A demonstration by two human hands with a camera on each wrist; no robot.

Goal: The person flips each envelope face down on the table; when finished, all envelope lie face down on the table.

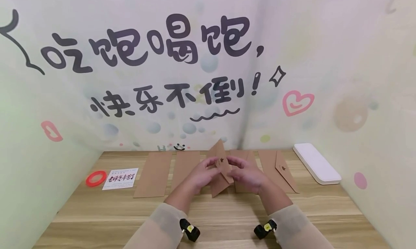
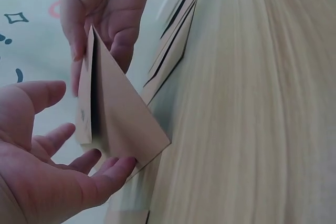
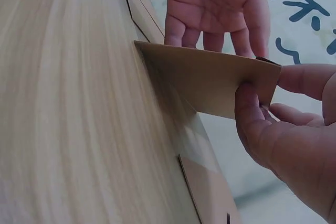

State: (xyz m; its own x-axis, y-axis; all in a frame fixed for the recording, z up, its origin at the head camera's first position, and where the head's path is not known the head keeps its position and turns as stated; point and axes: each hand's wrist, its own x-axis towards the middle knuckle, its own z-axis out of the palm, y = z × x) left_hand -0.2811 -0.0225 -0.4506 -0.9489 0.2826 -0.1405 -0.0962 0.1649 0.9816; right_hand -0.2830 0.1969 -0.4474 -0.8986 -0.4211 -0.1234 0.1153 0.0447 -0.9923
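A brown paper envelope (image 1: 218, 150) with a small dark emblem on its pointed flap stands on edge over the middle of the table. My right hand (image 1: 249, 174) pinches it between thumb and fingers, seen closely in the right wrist view as the fingers (image 3: 252, 108) press both sides. On the other side is my left hand (image 1: 203, 175), fingers spread and fairly straight, fingertips right at the envelope's lower part. From the left wrist view, a dark gap shows along the envelope (image 2: 123, 114) between its folded panels.
Flat brown envelopes (image 1: 153, 175) lie in a row on both sides, the rightmost envelope (image 1: 271, 171) with its flap showing. At left are a red ring (image 1: 96, 171) and a white printed card (image 1: 120, 184). A white slab-shaped case (image 1: 316, 164) lies at right. A printed cloth backdrop (image 1: 208, 133) rises behind.
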